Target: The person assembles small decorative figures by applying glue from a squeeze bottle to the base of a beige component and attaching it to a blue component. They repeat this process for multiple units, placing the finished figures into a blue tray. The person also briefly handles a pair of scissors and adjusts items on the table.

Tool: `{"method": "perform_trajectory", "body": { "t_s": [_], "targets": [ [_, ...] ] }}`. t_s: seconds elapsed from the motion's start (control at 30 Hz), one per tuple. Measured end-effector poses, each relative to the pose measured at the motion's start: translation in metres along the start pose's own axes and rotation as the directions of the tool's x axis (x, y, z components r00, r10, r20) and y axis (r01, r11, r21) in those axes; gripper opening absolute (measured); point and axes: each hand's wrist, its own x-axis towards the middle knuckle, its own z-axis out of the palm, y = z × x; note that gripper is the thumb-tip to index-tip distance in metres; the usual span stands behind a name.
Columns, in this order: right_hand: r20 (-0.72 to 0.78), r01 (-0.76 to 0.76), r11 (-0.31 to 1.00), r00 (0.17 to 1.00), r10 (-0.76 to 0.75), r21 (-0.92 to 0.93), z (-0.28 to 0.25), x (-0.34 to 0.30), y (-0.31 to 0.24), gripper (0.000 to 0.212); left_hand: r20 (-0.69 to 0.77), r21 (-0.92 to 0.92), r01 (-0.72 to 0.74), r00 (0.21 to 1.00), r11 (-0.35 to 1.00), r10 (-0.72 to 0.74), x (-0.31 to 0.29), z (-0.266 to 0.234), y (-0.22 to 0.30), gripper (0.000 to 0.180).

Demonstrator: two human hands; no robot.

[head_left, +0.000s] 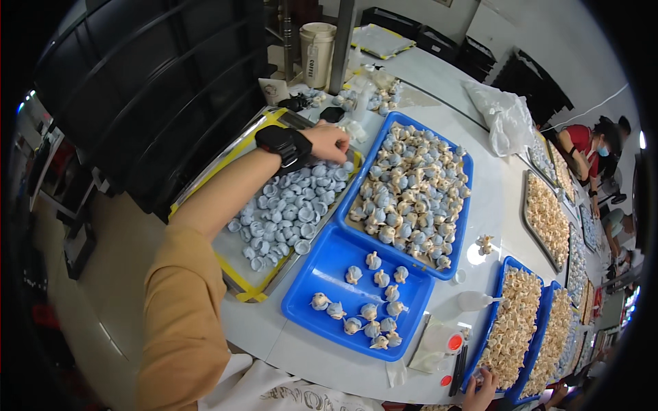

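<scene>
My left hand (332,140), with a black watch (284,145) on the wrist, reaches to the far end of a metal tray edged in yellow tape (236,277). Its fingers are curled down over the pale blue-grey caps (288,212) heaped in that tray; whether they grip one is hidden. My right hand (483,392) shows only partly at the lower edge, fingers up against a blue tray of beige pieces (510,322). Between them lie a large blue tray (356,192) piled with blue-and-beige pieces and a smaller blue tray (308,281) holding several of them.
A white squeeze bottle (473,300) and red-capped items (454,342) lie by the small tray. A paper cup (317,51) and a clear plastic bag (507,120) sit farther back. More trays of beige pieces (548,219) run right. A person in red (582,147) works there. Black racks (151,89) stand left.
</scene>
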Motion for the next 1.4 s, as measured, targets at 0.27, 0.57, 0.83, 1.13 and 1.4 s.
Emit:
{"method": "perform_trajectory", "body": {
  "t_s": [0.27, 0.57, 0.83, 1.13, 1.4],
  "targets": [
    [-0.003, -0.001, 1.0, 1.0, 0.001, 0.001, -0.002, 0.001, -0.003, 0.03, 0.123, 0.03, 0.042, 0.991, 0.999, -0.045, -0.066, -0.005, 0.01, 0.026],
    [-0.054, 0.065, 0.998, 0.996, -0.065, 0.009, 0.003, 0.001, 0.01, 0.028, 0.1, -0.062, 0.166, 0.982, 0.984, -0.16, -0.112, -0.038, 0.059, 0.037],
    [-0.037, 0.049, 0.997, 0.998, -0.047, 0.065, 0.004, -0.003, 0.007, 0.026, -0.227, -0.091, 0.026, 0.973, 0.995, -0.047, -0.036, 0.002, -0.011, 0.029],
    [-0.056, 0.054, 0.993, 0.997, -0.049, 0.104, 0.007, -0.003, 0.021, 0.029, 0.25, -0.165, 0.201, 0.956, 0.966, -0.156, -0.055, -0.007, 0.019, 0.02],
    [-0.046, 0.046, 0.997, 0.998, -0.043, 0.068, 0.003, 0.001, 0.008, 0.028, 0.281, -0.078, 0.067, 0.959, 0.995, -0.043, -0.121, -0.013, 0.036, 0.015]
  ]
}}
